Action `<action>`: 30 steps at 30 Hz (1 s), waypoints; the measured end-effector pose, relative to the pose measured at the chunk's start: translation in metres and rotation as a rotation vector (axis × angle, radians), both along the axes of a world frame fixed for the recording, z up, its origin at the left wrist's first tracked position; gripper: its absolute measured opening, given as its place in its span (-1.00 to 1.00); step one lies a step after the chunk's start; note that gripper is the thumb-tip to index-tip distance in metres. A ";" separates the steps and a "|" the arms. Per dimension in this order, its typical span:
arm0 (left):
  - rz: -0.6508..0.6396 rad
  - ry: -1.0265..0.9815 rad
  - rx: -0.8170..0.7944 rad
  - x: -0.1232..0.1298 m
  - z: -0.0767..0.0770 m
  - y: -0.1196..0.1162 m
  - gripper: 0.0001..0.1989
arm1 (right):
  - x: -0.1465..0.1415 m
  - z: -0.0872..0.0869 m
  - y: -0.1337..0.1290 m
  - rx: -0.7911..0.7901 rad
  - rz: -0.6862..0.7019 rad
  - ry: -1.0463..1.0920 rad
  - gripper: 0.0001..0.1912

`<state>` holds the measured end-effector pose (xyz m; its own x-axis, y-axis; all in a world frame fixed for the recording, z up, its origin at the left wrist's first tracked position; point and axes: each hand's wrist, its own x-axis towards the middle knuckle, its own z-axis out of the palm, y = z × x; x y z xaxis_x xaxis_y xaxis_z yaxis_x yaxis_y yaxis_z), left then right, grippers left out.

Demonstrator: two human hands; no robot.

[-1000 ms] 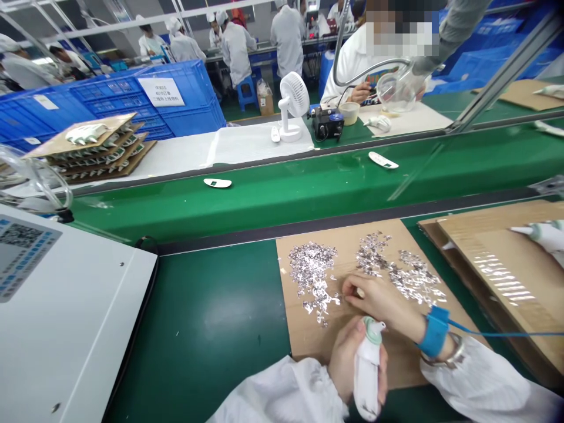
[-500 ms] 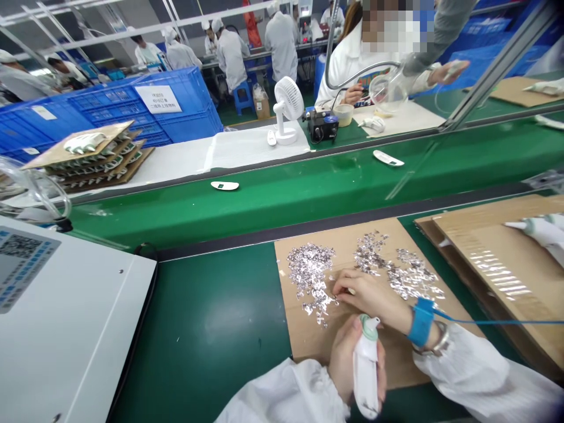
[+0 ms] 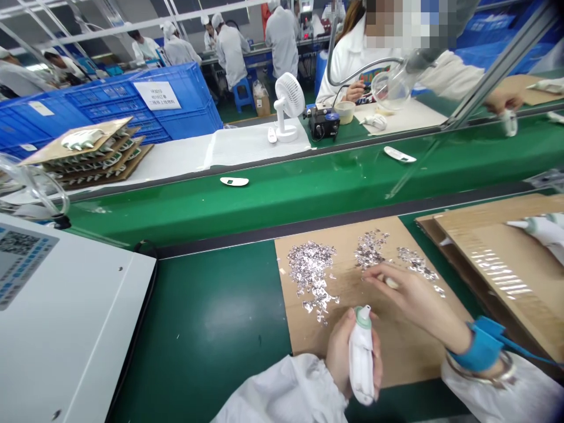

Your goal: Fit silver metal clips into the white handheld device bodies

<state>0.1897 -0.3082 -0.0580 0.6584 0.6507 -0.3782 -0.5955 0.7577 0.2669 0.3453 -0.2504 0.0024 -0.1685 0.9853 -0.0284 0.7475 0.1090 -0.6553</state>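
My left hand [image 3: 341,355] is shut around a white plastic device [image 3: 361,358] with a pale green collar at its top end. My right hand [image 3: 416,299], wearing a blue wrist strap [image 3: 478,352] with a cord, pinches a small cream-coloured piece [image 3: 390,283]. That hand hovers over a cardboard sheet [image 3: 396,346] on the green bench. Three loose piles of silver foil scraps lie on the sheet: one [image 3: 311,276] left of my fingers, one [image 3: 370,249] ahead, and one [image 3: 416,263] just beyond them.
A white machine with a QR-code panel [image 3: 74,317] fills the lower left. Stacked cardboard [image 3: 497,270] holding white devices lies to the right. A green conveyor belt [image 3: 308,205] runs beyond the bench, carrying white pieces. A co-worker [image 3: 352,76] sits across it, behind a clear guard rail.
My right hand has moved to the right, away from the left foil pile, and its strap has moved with it. My left hand has barely moved. The co-worker's arm has reached farther right.
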 end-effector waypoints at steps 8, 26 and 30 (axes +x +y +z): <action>0.023 0.094 -0.032 0.005 0.007 0.003 -0.56 | 0.017 0.001 -0.042 0.084 -0.138 -0.059 -0.68; 0.045 0.271 -0.132 0.007 0.015 0.007 -0.52 | -0.027 0.007 -0.066 -0.238 0.077 0.220 -0.81; 0.052 0.263 -0.145 0.008 0.014 0.007 -0.54 | -0.034 0.009 -0.066 -0.267 -0.032 0.372 -0.80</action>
